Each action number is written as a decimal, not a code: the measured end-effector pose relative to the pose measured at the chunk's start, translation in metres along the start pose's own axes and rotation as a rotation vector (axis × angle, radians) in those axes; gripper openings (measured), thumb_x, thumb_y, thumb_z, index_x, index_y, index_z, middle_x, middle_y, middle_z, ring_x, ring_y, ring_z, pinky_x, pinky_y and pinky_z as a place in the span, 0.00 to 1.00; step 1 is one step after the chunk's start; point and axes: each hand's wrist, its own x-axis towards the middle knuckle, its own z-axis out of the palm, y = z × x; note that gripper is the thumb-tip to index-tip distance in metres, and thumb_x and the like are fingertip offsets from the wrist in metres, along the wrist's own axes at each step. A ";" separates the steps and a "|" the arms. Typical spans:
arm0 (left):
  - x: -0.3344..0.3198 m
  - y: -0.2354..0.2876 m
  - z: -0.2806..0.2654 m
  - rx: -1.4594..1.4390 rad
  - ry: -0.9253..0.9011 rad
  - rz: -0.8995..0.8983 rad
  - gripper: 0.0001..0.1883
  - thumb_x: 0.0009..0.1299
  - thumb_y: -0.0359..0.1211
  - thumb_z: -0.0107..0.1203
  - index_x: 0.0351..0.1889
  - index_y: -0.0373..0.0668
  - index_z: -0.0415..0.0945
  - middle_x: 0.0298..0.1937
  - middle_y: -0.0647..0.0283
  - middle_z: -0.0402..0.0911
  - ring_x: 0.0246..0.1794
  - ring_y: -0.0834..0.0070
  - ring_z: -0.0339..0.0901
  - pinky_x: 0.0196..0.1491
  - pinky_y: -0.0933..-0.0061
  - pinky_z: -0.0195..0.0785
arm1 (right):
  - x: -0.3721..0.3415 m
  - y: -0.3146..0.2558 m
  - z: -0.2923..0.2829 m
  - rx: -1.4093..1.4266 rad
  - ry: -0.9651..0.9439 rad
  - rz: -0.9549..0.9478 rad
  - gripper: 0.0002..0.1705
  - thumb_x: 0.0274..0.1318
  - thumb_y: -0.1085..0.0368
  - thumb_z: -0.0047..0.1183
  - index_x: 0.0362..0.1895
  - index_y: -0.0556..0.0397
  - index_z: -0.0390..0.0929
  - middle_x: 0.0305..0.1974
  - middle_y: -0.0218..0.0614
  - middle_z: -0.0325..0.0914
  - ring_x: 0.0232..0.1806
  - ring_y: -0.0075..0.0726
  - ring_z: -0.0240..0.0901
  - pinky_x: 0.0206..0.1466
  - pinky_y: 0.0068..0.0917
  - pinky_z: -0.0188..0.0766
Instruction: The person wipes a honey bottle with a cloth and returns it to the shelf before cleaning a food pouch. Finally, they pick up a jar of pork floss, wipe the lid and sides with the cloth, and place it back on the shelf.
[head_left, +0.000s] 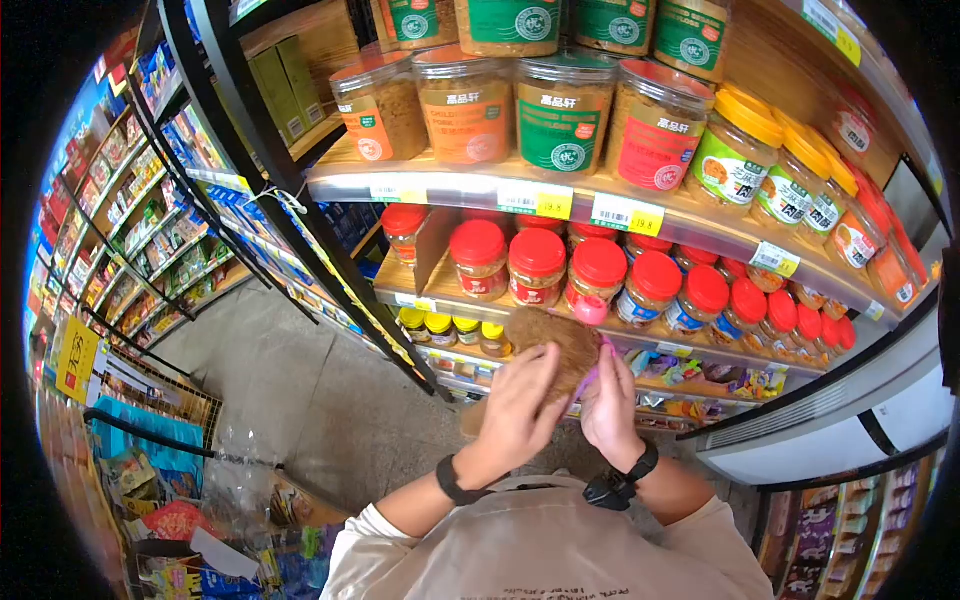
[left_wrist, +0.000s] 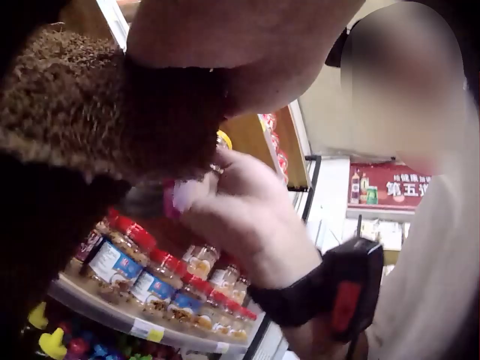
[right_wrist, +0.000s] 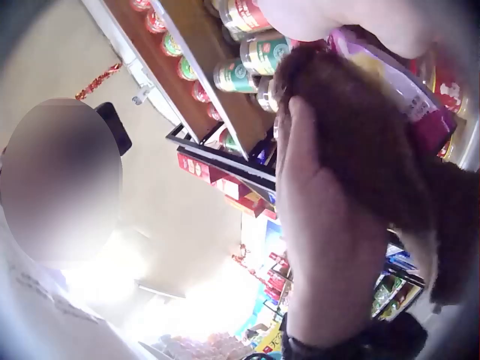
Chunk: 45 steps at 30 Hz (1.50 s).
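A brown furry plush toy [head_left: 560, 345], with a pink round piece [head_left: 591, 311] at its upper end, is held in front of the shelf. My left hand [head_left: 522, 402] holds it from the near left side, its fingers lying across the fur. In the right wrist view the left hand [right_wrist: 326, 232] runs along the plush, thumb up. Beside it, my right hand [head_left: 610, 405] pinches a purple, glossy packet-like piece [right_wrist: 416, 97] at the toy's right side. The left wrist view shows the right hand [left_wrist: 247, 217] with its fingertips at a pink-purple bit; the toy's underside is hidden.
Red-lidded jars [head_left: 597, 270] line the shelf just past the hands, with larger tubs [head_left: 565, 115] above. Small yellow-lidded jars [head_left: 440, 325] stand lower left. A white cabinet [head_left: 850, 410] is at right, a black shelf post [head_left: 290, 180] at left.
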 end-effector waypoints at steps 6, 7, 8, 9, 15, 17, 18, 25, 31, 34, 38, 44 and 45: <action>-0.018 -0.019 0.021 0.140 -0.089 0.203 0.31 0.54 0.29 0.61 0.59 0.41 0.69 0.46 0.55 0.72 0.47 0.56 0.70 0.52 0.54 0.61 | 0.006 -0.002 0.003 0.075 -0.075 0.045 0.19 0.70 0.58 0.35 0.54 0.58 0.69 0.51 0.36 0.73 0.51 0.28 0.71 0.53 0.28 0.67; -0.020 -0.022 0.022 0.139 -0.089 0.202 0.31 0.54 0.29 0.61 0.59 0.41 0.69 0.46 0.55 0.72 0.47 0.56 0.70 0.52 0.54 0.61 | 0.007 -0.001 0.003 0.074 -0.075 0.046 0.19 0.70 0.58 0.35 0.54 0.58 0.69 0.51 0.36 0.73 0.51 0.28 0.71 0.53 0.28 0.67; -0.020 -0.024 0.022 0.184 -0.078 0.189 0.30 0.54 0.29 0.61 0.59 0.40 0.69 0.47 0.54 0.72 0.48 0.56 0.70 0.54 0.53 0.61 | 0.008 0.000 0.004 0.070 -0.053 0.051 0.19 0.70 0.58 0.36 0.53 0.58 0.69 0.50 0.35 0.73 0.50 0.28 0.71 0.52 0.27 0.68; -0.019 -0.025 0.022 0.230 -0.068 0.175 0.30 0.55 0.29 0.60 0.59 0.39 0.69 0.49 0.53 0.72 0.50 0.56 0.69 0.57 0.52 0.60 | 0.009 0.000 0.004 0.065 -0.032 0.056 0.18 0.70 0.58 0.36 0.53 0.57 0.69 0.50 0.35 0.74 0.50 0.27 0.71 0.51 0.27 0.68; -0.001 -0.026 0.011 0.188 0.000 0.002 0.33 0.59 0.28 0.57 0.64 0.31 0.58 0.63 0.44 0.63 0.65 0.49 0.59 0.66 0.47 0.48 | 0.006 -0.003 0.008 -0.021 -0.138 0.010 0.19 0.69 0.58 0.38 0.54 0.58 0.69 0.47 0.31 0.73 0.45 0.19 0.70 0.47 0.21 0.67; 0.002 -0.027 0.010 0.161 -0.023 -0.061 0.34 0.61 0.27 0.54 0.65 0.29 0.53 0.66 0.41 0.59 0.68 0.47 0.54 0.67 0.48 0.45 | 0.005 -0.008 0.011 -0.064 -0.147 -0.012 0.19 0.69 0.58 0.38 0.54 0.58 0.69 0.46 0.30 0.73 0.43 0.18 0.69 0.45 0.20 0.67; 0.001 -0.033 0.010 0.053 -0.032 -0.143 0.33 0.61 0.26 0.53 0.65 0.28 0.54 0.66 0.40 0.58 0.68 0.46 0.54 0.67 0.49 0.45 | 0.004 -0.010 0.011 -0.088 -0.166 -0.012 0.19 0.69 0.58 0.37 0.55 0.58 0.69 0.46 0.30 0.73 0.43 0.17 0.69 0.46 0.20 0.67; -0.002 -0.026 0.012 0.038 0.044 -0.053 0.29 0.58 0.26 0.53 0.59 0.30 0.63 0.64 0.42 0.63 0.65 0.44 0.58 0.67 0.48 0.45 | 0.008 -0.005 0.011 -0.094 -0.161 0.000 0.20 0.70 0.61 0.36 0.57 0.61 0.66 0.51 0.34 0.73 0.50 0.24 0.69 0.54 0.24 0.66; -0.008 -0.033 0.006 0.095 -0.124 0.202 0.24 0.49 0.24 0.55 0.47 0.33 0.72 0.57 0.49 0.72 0.57 0.44 0.68 0.62 0.44 0.54 | 0.009 -0.004 0.003 -0.136 -0.291 -0.059 0.19 0.62 0.70 0.42 0.57 0.60 0.65 0.55 0.39 0.70 0.55 0.31 0.69 0.60 0.30 0.65; -0.014 -0.049 0.003 -0.030 -0.072 0.237 0.25 0.49 0.24 0.54 0.49 0.36 0.71 0.58 0.53 0.72 0.55 0.51 0.70 0.62 0.50 0.56 | 0.008 -0.005 0.003 -0.211 -0.302 -0.098 0.17 0.65 0.67 0.41 0.56 0.60 0.67 0.53 0.39 0.72 0.54 0.29 0.69 0.57 0.29 0.66; -0.030 -0.054 -0.005 -0.259 0.234 -0.041 0.21 0.55 0.18 0.43 0.49 0.35 0.66 0.46 0.45 0.76 0.51 0.53 0.73 0.58 0.56 0.62 | 0.006 -0.011 -0.002 -0.461 -0.166 -0.180 0.17 0.68 0.62 0.40 0.51 0.61 0.71 0.46 0.36 0.76 0.47 0.26 0.71 0.51 0.25 0.67; -0.011 -0.050 -0.043 -0.211 0.274 -0.140 0.24 0.58 0.22 0.51 0.54 0.32 0.62 0.49 0.48 0.71 0.49 0.57 0.70 0.55 0.64 0.62 | 0.002 -0.022 -0.009 -0.950 -0.269 -0.469 0.11 0.65 0.66 0.44 0.42 0.61 0.75 0.35 0.40 0.79 0.36 0.30 0.75 0.42 0.25 0.70; -0.001 -0.042 -0.049 -0.120 0.232 -0.023 0.24 0.56 0.24 0.55 0.52 0.32 0.66 0.48 0.48 0.72 0.48 0.55 0.71 0.53 0.63 0.64 | 0.002 -0.022 -0.008 -0.951 -0.277 -0.459 0.11 0.65 0.66 0.44 0.42 0.61 0.75 0.35 0.40 0.79 0.36 0.30 0.75 0.42 0.25 0.70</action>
